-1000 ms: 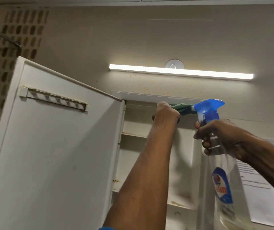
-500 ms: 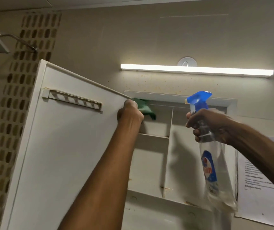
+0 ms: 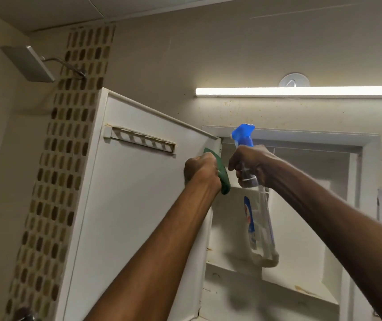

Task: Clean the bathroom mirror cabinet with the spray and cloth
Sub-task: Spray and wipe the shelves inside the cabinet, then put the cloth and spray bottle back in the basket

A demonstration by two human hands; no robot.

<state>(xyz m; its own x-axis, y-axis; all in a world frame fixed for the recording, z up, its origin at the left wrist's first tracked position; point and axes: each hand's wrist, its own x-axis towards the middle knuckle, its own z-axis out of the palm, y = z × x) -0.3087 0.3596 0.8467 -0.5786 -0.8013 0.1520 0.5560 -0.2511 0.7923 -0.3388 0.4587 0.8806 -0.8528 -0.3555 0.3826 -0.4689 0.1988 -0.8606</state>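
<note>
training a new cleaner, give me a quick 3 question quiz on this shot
1. True or false: the cabinet door is open.
2. Which hand holds the spray bottle: A) left hand B) right hand?
3. Fill in: the green cloth is pressed near the door's ____ edge.

Key: 1 true; 2 B; 3 hinge.

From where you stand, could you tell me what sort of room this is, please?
Most likely a bathroom: a square shower head on the wall, a strip of mosaic tiles, and an open white wall cabinet under a strip light.
</note>
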